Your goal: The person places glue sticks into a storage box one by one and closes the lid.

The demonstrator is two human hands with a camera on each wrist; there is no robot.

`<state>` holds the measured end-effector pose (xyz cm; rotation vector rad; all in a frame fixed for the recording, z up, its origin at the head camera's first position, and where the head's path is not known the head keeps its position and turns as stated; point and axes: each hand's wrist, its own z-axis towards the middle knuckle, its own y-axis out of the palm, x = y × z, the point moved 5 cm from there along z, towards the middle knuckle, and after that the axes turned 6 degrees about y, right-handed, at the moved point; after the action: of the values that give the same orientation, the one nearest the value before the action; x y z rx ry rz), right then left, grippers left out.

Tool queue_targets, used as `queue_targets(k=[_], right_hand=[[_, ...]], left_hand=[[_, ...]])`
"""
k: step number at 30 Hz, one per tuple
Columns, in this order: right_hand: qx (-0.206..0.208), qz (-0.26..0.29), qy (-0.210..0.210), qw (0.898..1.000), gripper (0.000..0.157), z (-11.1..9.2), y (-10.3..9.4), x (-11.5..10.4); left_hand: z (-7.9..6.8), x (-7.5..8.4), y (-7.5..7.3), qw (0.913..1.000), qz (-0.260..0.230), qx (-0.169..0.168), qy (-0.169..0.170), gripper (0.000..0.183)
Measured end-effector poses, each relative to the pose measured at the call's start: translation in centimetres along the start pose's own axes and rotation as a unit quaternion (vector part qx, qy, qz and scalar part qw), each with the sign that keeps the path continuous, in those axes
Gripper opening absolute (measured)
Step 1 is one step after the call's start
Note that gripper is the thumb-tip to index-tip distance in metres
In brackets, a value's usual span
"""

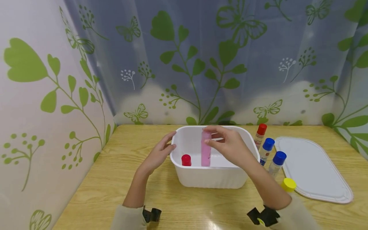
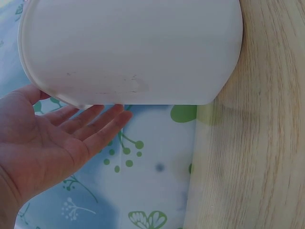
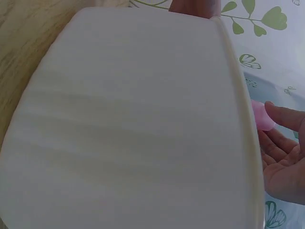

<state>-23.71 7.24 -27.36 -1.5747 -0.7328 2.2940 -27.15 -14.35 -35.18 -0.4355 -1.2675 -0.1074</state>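
Hands: two, one left hand [image 1: 156, 156] and one right hand [image 1: 228, 145]. Tub [image 1: 211, 178]: one. Lid [image 1: 313, 169]: one. Bottles: six counted. Outside the tub, four: one red-capped bottle [image 1: 259, 135], two blue-capped bottles [image 1: 266, 149] [image 1: 277, 163], one yellow-capped bottle [image 1: 288, 184]. Inside, two: one pink bottle [image 1: 205, 151] and one red-topped bottle [image 1: 186, 159], only its cap showing. Caps by colour: two red, two blue, one yellow. Sleeves: two [image 1: 129, 218] [image 1: 299, 214]. Table [image 1: 120, 172]: one.

Downward head, close wrist views share the tub [image 1: 212, 178].
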Motion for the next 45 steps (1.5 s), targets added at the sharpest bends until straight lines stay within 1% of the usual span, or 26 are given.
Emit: queue_targets(k=[9,20,23,26,31,36,45], right_hand=[[-0.038,0.024,0.002,0.999,0.031,0.4,1.4,1.6],[-0.077,0.032,0.026,0.996,0.029,0.4,2.5,3.1],[-0.095,0.043,0.037,0.994,0.028,0.5,2.7,3.3],[-0.123,0.057,0.051,0.989,0.027,0.4,3.0,3.5],[-0.158,0.059,0.066,0.983,0.025,0.2,3.3,3.7],[-0.177,0.051,0.062,0.981,0.025,0.2,3.5,3.7],[-0.203,0.031,0.034,0.978,0.024,0.3,3.9,4.0]], left_hand=[[0.0,-0.1,0.0,1.0,0.003,0.001,-0.005,0.049],[0.1,-0.1,0.1,1.0,0.004,0.0,-0.006,0.049],[0.1,-0.1,0.0,0.9999,0.007,0.002,-0.009,0.049],[0.0,0.0,0.0,0.9999,0.009,0.003,-0.012,0.049],[0.0,0.0,0.0,0.9999,0.009,0.002,-0.014,0.05],[0.0,0.0,0.0,0.9998,0.011,0.002,-0.015,0.05],[0.0,-0.1,0.0,0.9998,0.012,0.005,-0.014,0.05]])
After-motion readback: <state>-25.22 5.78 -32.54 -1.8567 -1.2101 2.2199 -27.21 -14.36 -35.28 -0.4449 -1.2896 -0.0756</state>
